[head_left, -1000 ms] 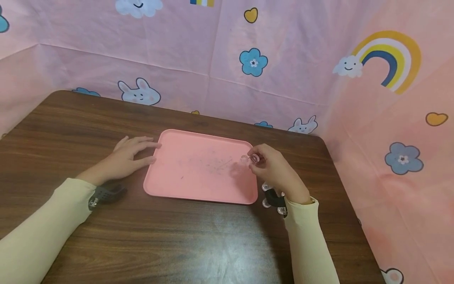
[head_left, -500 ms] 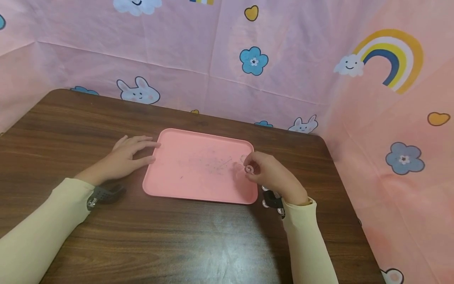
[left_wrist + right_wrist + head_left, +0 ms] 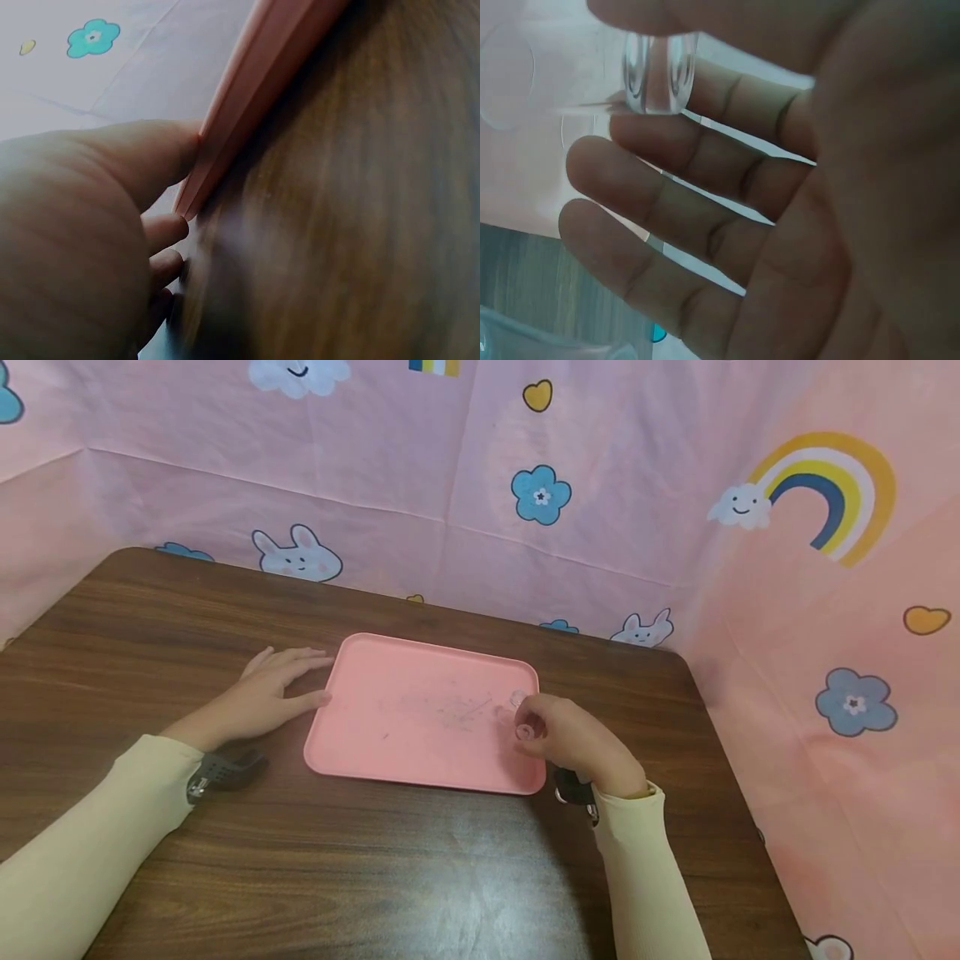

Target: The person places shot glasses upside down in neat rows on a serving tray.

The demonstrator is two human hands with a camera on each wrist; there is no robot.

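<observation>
A pink rectangular tray (image 3: 420, 760) lies on the table. Beside its left rim is my left hand (image 3: 258, 706), fingers straight and spread, thumb tip right at the edge. In the left wrist view, the thumb meets the tray wall (image 3: 232, 112). My right hand (image 3: 581, 735), low over the tray's right end, pinches a small clear cup (image 3: 524, 732) between thumb and forefinger. The right wrist view shows this cup's thick clear wall (image 3: 658, 75); the other fingers stay loosely extended. Another clear cup (image 3: 518, 697) stands on the tray just behind, partly covered by the right hand.
More clear cups (image 3: 561, 795) stand on the brown wooden table (image 3: 337, 868) right of the tray, mostly hidden by the right wrist and its black strap. A printed cloth (image 3: 420, 460) hangs behind the table and along its right side.
My right hand has moved toward me and lower along the tray's right end with its cup, leaving another cup standing behind it. My left forefinger has drawn back slightly from the rim.
</observation>
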